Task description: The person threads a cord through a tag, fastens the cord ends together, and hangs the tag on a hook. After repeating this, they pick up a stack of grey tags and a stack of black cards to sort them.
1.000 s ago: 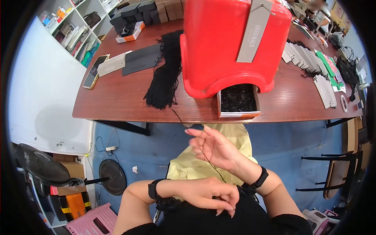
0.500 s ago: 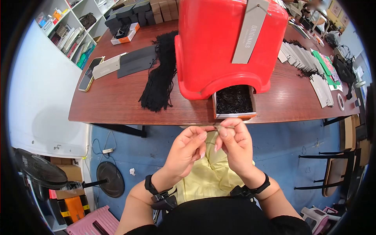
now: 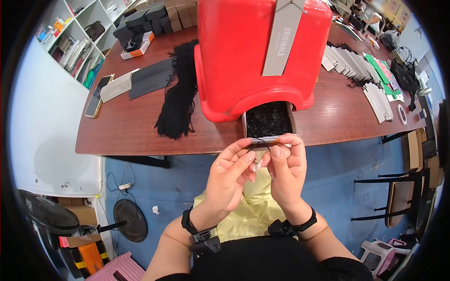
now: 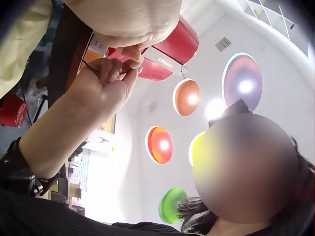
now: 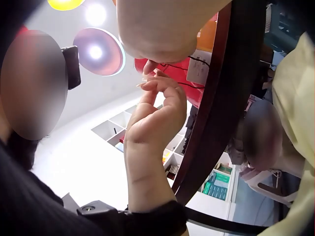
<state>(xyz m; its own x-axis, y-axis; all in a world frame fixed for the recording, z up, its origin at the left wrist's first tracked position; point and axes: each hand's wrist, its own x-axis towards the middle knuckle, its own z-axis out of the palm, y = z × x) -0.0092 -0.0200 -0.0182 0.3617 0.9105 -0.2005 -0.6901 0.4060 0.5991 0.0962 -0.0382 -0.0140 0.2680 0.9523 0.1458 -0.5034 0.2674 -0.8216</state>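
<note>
Both hands meet over the table's front edge in the head view, fingertips close together. My left hand (image 3: 228,175) pinches a thin black cord (image 5: 193,86) between thumb and index finger. On the other side my right hand (image 3: 287,173) pinches the same cord with thumb and forefinger. Short dark lengths of it show between the fingertips, partly hidden by them. Just behind the hands lies an open box (image 3: 293,122) full of fine black strands (image 3: 268,119). Above the box stands a red plastic stool (image 3: 255,61), with a grey ORIGINALS tag (image 3: 280,42) hanging on it.
On the table (image 3: 126,133), left of the stool, lie a bundle of black cords (image 3: 178,93), dark and light grey tags (image 3: 151,78) and a phone (image 3: 98,96). Rows of grey tags (image 3: 347,63) lie on the right. A fan (image 3: 44,210) stands at lower left.
The left hand has risen from the lap to meet the right. Both now pinch the cord and have moved slightly up toward the box. The head view has shifted a little right.
</note>
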